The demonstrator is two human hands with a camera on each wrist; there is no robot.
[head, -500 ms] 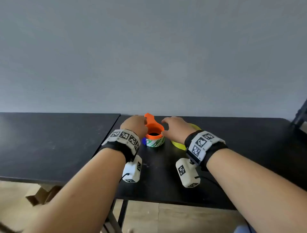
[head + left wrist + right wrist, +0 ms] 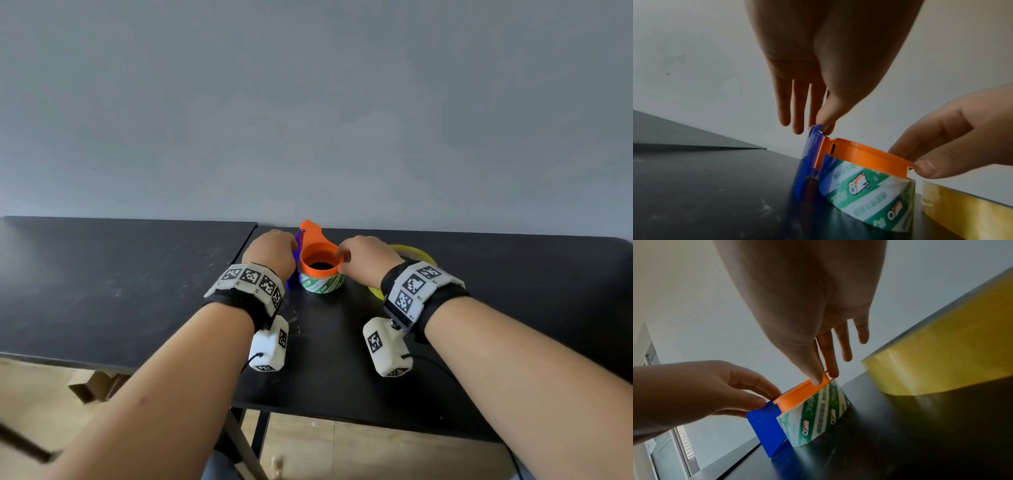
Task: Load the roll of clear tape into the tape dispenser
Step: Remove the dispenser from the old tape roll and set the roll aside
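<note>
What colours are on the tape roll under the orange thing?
Green and white diagonal stripes with small roll pictures on the tape roll. It shows best in the left wrist view.

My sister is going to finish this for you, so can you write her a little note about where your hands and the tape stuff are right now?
Left hand: pinches the top of the blue flap at the dispenser's side.
Right hand: thumb and finger pinch the orange dispenser rim on the other side.
Tape roll (green and white print) lies flat on the black table, with the dispenser's orange ring sitting on top of it.
A yellow roll lies to the right, untouched.
Done: dispenser set on the roll.
Left: probably press it fully down; whether it is seated cannot be told. Then feed the tape end to the flap.
</note>
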